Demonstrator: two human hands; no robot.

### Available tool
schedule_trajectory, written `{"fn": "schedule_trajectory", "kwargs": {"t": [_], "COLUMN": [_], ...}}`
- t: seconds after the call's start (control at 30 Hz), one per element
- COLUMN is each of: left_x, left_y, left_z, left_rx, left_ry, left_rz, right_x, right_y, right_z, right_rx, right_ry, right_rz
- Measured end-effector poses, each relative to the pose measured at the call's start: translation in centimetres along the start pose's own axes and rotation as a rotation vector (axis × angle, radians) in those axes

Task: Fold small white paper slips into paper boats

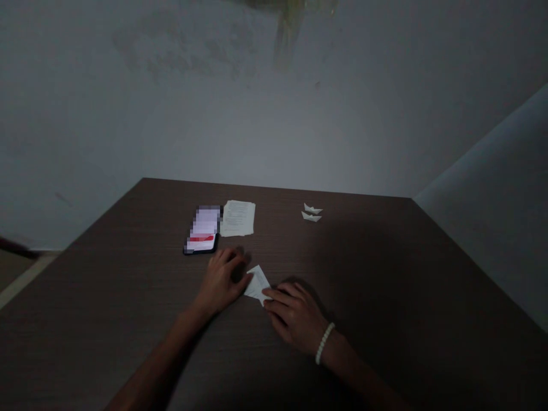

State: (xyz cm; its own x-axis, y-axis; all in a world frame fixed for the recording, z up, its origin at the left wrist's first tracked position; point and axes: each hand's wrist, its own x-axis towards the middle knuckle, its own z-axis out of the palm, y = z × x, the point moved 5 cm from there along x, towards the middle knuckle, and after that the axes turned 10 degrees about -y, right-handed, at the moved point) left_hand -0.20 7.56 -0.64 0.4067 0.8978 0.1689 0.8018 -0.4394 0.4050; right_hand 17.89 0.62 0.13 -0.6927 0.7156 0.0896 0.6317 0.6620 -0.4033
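A small folded piece of printed white paper (pixel 257 281) lies on the table between my hands, with pointed corners. My left hand (pixel 222 278) is at its left side, thumb tip touching the paper's edge and the other fingers curved apart from the thumb, holding nothing else. On the right, my right hand (pixel 297 315) has its fingertips closed on the paper's right corner; a bracelet of pale beads (pixel 324 343) circles that wrist. Farther back stand two small folded paper boats (pixel 311 217), one just behind the other.
A phone (pixel 203 229) with its screen lit and blurred lies beyond my left hand. Beside it is a stack of printed paper sheets (pixel 238 218). The dark brown table (pixel 368 257) meets a stained wall (pixel 274 125) at its far edge.
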Motion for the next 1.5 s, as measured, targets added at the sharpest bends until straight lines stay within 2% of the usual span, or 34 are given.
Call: {"fn": "schedule_trajectory", "kwargs": {"t": [0.7, 1.5], "left_x": [-0.5, -0.6], "left_y": [0.2, -0.4], "left_z": [-0.7, -0.8], "left_rx": [-0.052, -0.047], "left_ry": [-0.04, -0.047], "left_rz": [0.003, -0.028], "right_x": [2.9, 4.4], "right_y": [-1.1, 0.0], "right_z": [-1.9, -1.6], "right_rx": [-0.115, -0.091], "right_ry": [-0.164, -0.257], "right_rz": [-0.035, -0.071]}}
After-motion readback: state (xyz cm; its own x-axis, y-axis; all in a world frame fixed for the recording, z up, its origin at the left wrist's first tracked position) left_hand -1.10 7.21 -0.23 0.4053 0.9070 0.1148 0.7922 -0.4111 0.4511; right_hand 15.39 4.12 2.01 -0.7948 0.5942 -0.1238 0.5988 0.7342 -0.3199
